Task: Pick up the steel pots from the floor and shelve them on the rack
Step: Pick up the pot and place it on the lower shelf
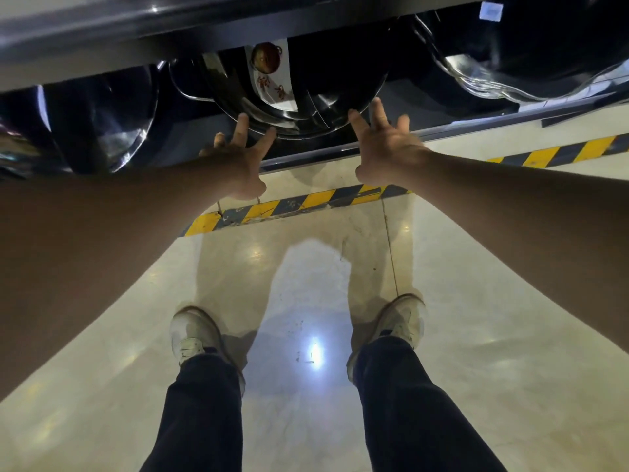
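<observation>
A steel pot (289, 103) with a paper label (272, 74) sits on the lower shelf of the dark rack (136, 32), between other shiny pots at left (102, 124) and right (510, 63). The left hand (238, 161) and right hand (388, 151) reach toward its rim with fingers spread apart, fingertips at or just touching the curved edge, gripping nothing. Below, light shoes (195, 335) stand on the glossy floor (510, 301), near yellow-and-black hazard tape (306, 202).

We stand on a glossy pale floor (476, 335) crossed by worn yellow-and-black hazard tape (292, 202), one bright light glare (315, 352) reflecting.
</observation>
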Tool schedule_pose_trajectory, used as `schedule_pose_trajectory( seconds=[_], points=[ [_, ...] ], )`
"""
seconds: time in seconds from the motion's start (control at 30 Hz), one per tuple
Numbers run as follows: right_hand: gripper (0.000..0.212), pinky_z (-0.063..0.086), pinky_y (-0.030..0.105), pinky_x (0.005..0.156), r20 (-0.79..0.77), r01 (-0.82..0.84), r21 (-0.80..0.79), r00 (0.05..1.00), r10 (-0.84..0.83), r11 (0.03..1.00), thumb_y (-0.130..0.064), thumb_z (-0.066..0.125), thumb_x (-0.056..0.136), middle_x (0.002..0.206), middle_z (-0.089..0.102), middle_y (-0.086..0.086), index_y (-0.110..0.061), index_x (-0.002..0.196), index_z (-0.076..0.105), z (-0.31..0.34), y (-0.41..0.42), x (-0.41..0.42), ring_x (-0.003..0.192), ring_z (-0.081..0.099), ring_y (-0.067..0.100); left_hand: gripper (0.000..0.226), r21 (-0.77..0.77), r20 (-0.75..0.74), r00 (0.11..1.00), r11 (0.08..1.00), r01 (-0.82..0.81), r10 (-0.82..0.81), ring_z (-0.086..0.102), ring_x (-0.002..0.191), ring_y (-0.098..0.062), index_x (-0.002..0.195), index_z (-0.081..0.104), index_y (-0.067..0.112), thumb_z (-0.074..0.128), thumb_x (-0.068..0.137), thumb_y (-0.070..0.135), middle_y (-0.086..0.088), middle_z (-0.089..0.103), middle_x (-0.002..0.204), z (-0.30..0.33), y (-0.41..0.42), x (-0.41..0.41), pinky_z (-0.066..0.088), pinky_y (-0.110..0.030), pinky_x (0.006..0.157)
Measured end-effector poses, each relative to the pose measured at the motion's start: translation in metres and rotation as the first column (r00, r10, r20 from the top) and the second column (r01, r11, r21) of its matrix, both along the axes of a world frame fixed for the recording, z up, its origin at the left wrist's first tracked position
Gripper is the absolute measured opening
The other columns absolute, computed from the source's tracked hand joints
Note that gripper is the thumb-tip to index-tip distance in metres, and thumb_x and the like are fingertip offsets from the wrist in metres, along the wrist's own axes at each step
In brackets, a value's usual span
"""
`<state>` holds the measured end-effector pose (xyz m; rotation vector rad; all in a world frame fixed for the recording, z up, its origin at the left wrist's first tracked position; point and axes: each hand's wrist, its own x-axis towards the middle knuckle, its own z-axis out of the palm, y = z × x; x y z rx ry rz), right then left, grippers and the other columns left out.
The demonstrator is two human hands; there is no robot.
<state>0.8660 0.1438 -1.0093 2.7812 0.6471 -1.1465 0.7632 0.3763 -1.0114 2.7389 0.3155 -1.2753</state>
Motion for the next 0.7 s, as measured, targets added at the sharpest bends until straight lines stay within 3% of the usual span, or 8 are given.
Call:
schedule_pose_trajectory(
  seconds=[0.23, 0.43, 0.57, 0.7],
  points=[
    [0.104, 0.046, 0.047, 0.084, -0.053, -0.054, -0.081, 0.997, 0.05, 0.995, -0.013, 0.058, 0.078, 0.165, -0.018, -0.003, -0.042, 0.155, -0.006, 0.01, -0.009, 0.0, 0.141, 0.009, 0.05, 0.103, -0.017, -0.044, 0.999, 1.0, -0.018, 0.017, -0.007, 0.148, -0.049, 0.148, -0.015, 0.055, 0.062, 0.085, 0.029, 0.002, -0.031, 0.162, 0.004, -0.015, -0.02, 0.03, -0.066, 0.106],
    [0.104, 0.046, 0.044, 0.072, -0.073, -0.055, -0.008, 0.996, 0.054, 0.998, -0.017, 0.06, 0.076, 0.164, -0.011, -0.009, -0.038, 0.155, -0.004, 0.022, -0.017, -0.01, 0.139, 0.016, 0.05, 0.101, -0.019, -0.05, 0.999, 1.0, -0.022, 0.021, -0.01, 0.148, -0.047, 0.15, -0.015, 0.052, 0.061, 0.087, 0.029, -0.001, -0.028, 0.163, 0.021, -0.011, -0.015, 0.027, -0.065, 0.109],
    [0.104, 0.046, 0.053, 0.095, -0.096, -0.037, -0.025, 0.995, 0.034, 0.999, -0.018, 0.06, 0.082, 0.164, -0.02, -0.009, -0.038, 0.155, -0.012, 0.025, -0.025, -0.018, 0.146, 0.004, 0.049, 0.098, -0.005, -0.118, 0.993, 1.0, -0.015, 0.014, -0.004, 0.147, -0.048, 0.152, -0.014, 0.049, 0.057, 0.088, 0.028, -0.003, -0.027, 0.163, 0.028, -0.019, -0.015, 0.03, -0.057, 0.109],
    [0.101, 0.043, 0.052, 0.098, -0.093, -0.034, -0.029, 0.995, 0.031, 0.999, -0.016, 0.058, 0.083, 0.163, -0.023, -0.008, -0.036, 0.156, -0.009, 0.011, -0.013, -0.014, 0.145, 0.001, 0.052, 0.099, 0.017, -0.128, 0.991, 0.999, 0.03, -0.028, -0.002, 0.147, -0.049, 0.151, -0.021, 0.045, 0.055, 0.09, 0.032, -0.008, -0.031, 0.161, 0.012, -0.023, -0.016, 0.023, -0.052, 0.112]
  ],
)
